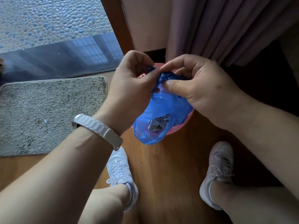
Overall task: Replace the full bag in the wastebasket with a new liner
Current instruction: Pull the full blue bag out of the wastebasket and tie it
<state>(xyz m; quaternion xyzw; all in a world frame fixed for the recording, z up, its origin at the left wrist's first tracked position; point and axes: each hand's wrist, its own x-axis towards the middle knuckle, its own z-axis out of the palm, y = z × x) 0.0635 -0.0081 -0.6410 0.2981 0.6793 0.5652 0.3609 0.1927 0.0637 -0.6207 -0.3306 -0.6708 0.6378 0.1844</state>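
Observation:
A blue plastic bag [159, 113] with paper scraps showing through it hangs over a pink wastebasket [186, 125] on the wooden floor. My left hand [132, 84] pinches the gathered top of the bag from the left. My right hand [194, 84] pinches the same bunched top from the right, thumb and fingers curled on the plastic. The two hands meet above the basket, and most of the basket is hidden behind the bag and my hands. A white watch band is on my left wrist.
A grey shaggy mat [48, 113] lies on the floor to the left. A glass door [61, 50] runs behind it. A mauve curtain [226, 26] hangs behind the basket. My two white shoes [120, 173] stand on the floor below it.

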